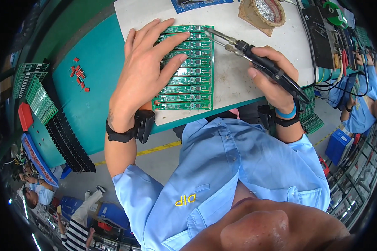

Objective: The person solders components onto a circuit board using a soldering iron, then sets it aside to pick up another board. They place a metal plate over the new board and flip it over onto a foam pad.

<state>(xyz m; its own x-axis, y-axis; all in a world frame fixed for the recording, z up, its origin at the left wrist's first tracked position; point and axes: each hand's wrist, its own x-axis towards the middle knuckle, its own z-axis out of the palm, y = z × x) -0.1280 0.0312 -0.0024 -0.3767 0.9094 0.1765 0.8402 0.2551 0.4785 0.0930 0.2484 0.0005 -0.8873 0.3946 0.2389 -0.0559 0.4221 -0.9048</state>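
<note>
A panel of several narrow green circuit boards (202, 80) lies on a white sheet (234, 83) in front of me. My left hand (144, 62) rests over the panel's left side, its fingers spread and touching the boards, and hides part of them. In my right hand (278, 77) is a black soldering iron (266, 65), gripped around its handle and slanting up to the left. Its thin metal tip meets or hovers just over the top strip of the panel; contact cannot be made out.
Small red components (79, 75) lie scattered on the green mat (100, 62). A black slotted rack (69, 138) and stacked green boards (42, 102) stand left. Beyond the panel are a round pot of metal scraps (266, 10) and a blue board (201, 5). Cables (312, 42) run along the right; co-workers are farther off.
</note>
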